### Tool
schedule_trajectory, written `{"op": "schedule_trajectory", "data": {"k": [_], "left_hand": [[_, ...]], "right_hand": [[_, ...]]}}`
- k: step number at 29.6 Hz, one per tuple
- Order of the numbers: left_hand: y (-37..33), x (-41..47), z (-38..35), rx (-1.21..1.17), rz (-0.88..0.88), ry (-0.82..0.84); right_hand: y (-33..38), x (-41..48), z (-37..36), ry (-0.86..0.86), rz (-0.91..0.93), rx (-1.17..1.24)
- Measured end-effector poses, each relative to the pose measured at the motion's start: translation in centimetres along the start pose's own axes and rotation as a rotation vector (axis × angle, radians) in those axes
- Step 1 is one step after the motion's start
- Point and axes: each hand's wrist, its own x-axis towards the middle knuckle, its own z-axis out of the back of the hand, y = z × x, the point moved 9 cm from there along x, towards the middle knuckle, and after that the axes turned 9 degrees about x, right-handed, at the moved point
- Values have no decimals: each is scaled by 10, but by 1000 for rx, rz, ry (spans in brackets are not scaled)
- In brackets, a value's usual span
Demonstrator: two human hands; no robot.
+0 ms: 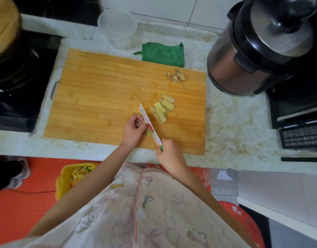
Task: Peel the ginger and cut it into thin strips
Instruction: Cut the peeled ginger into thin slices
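Note:
Several pale yellow ginger slices (pixel 162 109) lie fanned out on the wooden cutting board (pixel 100 97), right of centre. A small heap of ginger peel (pixel 175 76) sits near the board's far right corner. My right hand (pixel 169 153) grips the green handle of a white patterned knife (pixel 149 126), whose blade points away toward the slices. My left hand (pixel 133 129) has its fingers curled against the blade's left side, holding a small piece of ginger (pixel 148 133) that is mostly hidden under the hand and the blade.
A folded green cloth (pixel 163 53) and clear plastic containers (pixel 118 26) lie behind the board. A steel pressure cooker (pixel 258 45) stands to the right, a black stove (pixel 16 83) to the left. On the red floor stands a yellow bin (pixel 64 183) with scraps.

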Motion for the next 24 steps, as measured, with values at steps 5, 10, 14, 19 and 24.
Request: {"op": "schedule_trajectory", "data": {"k": [5, 10, 14, 19, 24], "left_hand": [[12, -10, 4, 31, 22, -31], [13, -12, 0, -2, 43, -14], [11, -13, 1, -61, 50, -31], [12, -11, 0, -60, 52, -71], [14, -11, 1, -85, 64, -85]], "right_hand": [[5, -3, -6, -2, 19, -53], [2, -2, -7, 6, 10, -47], [6, -4, -8, 10, 27, -70], [6, -5, -8, 8, 35, -37], [5, -5, -9, 13, 29, -33]]}}
